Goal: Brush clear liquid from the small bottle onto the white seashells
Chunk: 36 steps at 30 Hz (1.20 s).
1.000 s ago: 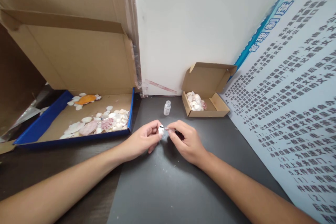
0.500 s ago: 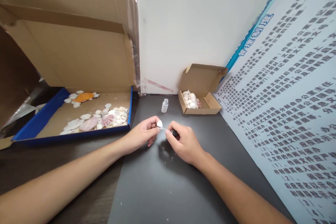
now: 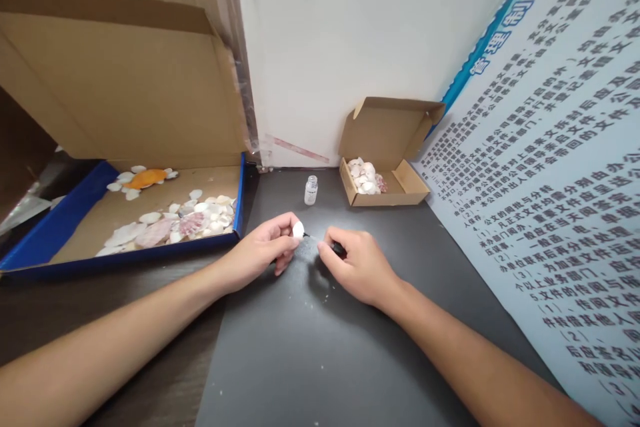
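The item under observation, a small white shell (image 3: 298,229), is held above the dark surface (image 3: 280,360), ahead of the person and between the two boxes. Its visible face is plain, bright white and smooth in appearance, with a rounded upper edge; the lower part is covered by the thumb, and finer markings are too small to make out. The left hand (image 3: 264,250) pinches the shell between thumb and fingers, the remaining fingers curled beneath. The right hand (image 3: 357,263) grips a brush (image 3: 313,239) by its black end; the thin, pale stem runs to a dark tip at the shell's right edge. Whether tip and shell are in contact cannot be told. A white-labelled bottle (image 3: 311,193), uncapped, stands upright beyond the hands. To the left, a large blue-walled box (image 3: 47,239) contains loose shells and an orange shell (image 3: 146,179) ringed by small white ones. To the right, a small cardboard box (image 3: 393,199) holds further shells.
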Each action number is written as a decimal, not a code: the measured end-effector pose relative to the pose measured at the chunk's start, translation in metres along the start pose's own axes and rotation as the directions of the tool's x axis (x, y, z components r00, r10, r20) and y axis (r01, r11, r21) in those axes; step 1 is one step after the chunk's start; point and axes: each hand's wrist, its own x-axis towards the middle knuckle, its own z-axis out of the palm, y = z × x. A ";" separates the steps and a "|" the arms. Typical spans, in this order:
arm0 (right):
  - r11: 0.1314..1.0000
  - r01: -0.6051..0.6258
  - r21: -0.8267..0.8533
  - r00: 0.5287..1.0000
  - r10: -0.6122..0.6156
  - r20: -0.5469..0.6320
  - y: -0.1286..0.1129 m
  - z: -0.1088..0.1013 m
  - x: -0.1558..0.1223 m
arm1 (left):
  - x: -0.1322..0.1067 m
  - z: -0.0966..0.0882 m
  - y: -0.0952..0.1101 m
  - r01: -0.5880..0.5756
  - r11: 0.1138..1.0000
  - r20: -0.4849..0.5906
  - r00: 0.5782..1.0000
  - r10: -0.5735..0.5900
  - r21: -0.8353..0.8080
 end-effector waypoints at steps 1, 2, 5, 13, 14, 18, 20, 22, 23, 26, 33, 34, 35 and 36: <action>1.000 -0.018 -0.011 1.000 0.018 -0.016 0.000 0.000 0.000 | 0.000 0.000 0.000 0.009 1.000 -0.006 1.000 -0.009 -0.014; 0.999 -0.029 -0.015 0.999 0.028 -0.030 0.001 0.000 0.001 | -0.001 0.001 0.001 0.018 1.000 -0.011 1.000 -0.018 -0.023; 1.000 0.002 0.010 0.999 -0.002 -0.042 0.001 -0.001 0.000 | -0.001 0.002 0.002 0.034 0.999 -0.023 0.999 -0.034 -0.039; 1.000 0.018 0.003 1.000 -0.018 -0.009 0.000 0.001 -0.001 | -0.001 0.003 0.002 0.046 0.997 -0.049 0.998 -0.049 -0.067; 1.000 -0.016 -0.021 1.000 0.016 -0.014 0.000 0.001 0.000 | -0.001 0.003 0.003 0.045 0.997 -0.055 0.997 -0.049 -0.065; 1.000 0.010 0.020 0.998 -0.009 -0.060 0.000 0.001 -0.001 | -0.001 0.004 0.004 0.045 0.996 -0.081 0.995 -0.051 -0.074; 0.996 0.068 0.063 0.997 -0.066 -0.047 0.000 0.001 -0.002 | -0.001 0.004 0.005 0.039 0.995 -0.093 0.995 -0.048 -0.095; 0.993 0.091 0.075 0.996 -0.091 -0.013 -0.001 0.002 -0.004 | -0.001 0.005 0.006 0.034 0.993 -0.100 0.994 -0.045 -0.112; 0.994 0.085 0.065 0.996 -0.085 -0.002 -0.001 0.002 -0.004 | -0.001 0.004 0.006 0.033 0.993 -0.100 0.994 -0.045 -0.115; 1.000 0.013 0.014 1.000 -0.012 -0.025 0.000 0.002 -0.002 | -0.002 0.004 0.005 0.036 0.993 -0.093 0.995 -0.047 -0.114; 0.993 0.069 0.092 0.998 -0.068 -0.017 0.000 0.001 -0.003 | -0.003 0.004 0.006 0.053 0.992 -0.097 0.993 -0.064 -0.114; 0.993 0.072 0.089 0.997 -0.072 0.001 -0.001 0.001 -0.003 | -0.003 0.004 0.006 0.054 0.992 -0.101 0.993 -0.066 -0.112; 0.996 0.055 0.071 0.998 -0.057 0.016 -0.001 0.001 -0.003 | -0.003 0.005 0.007 0.055 0.993 -0.104 0.992 -0.066 -0.108; 0.999 0.026 0.043 0.999 -0.027 0.022 -0.002 0.001 -0.003 | -0.003 0.005 0.007 0.054 0.993 -0.106 0.992 -0.065 -0.105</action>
